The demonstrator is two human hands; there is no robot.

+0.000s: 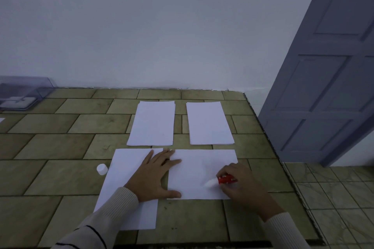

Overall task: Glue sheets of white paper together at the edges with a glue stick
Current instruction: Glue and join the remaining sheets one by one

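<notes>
Two white sheets lie side by side at the near part of the tiled table: a left sheet and a right sheet. My left hand presses flat with spread fingers across the seam where they meet. My right hand grips a red glue stick, its white tip pointing left and touching the right sheet. The white cap stands on the table left of the left sheet.
Two stacks of white paper lie farther back. A clear plastic box sits at the far left by the wall. The table edge runs along the right, beside a grey-blue door.
</notes>
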